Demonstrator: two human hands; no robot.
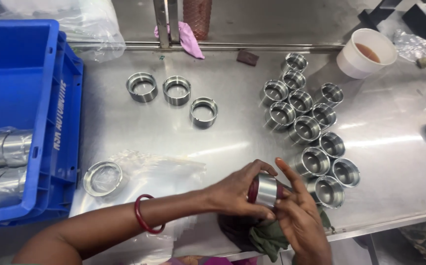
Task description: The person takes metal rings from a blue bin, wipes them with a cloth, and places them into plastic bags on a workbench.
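crate left, metal cups right

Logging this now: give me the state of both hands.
Left hand: closed on the metal cup.
Right hand: open, fingers on the same cup.
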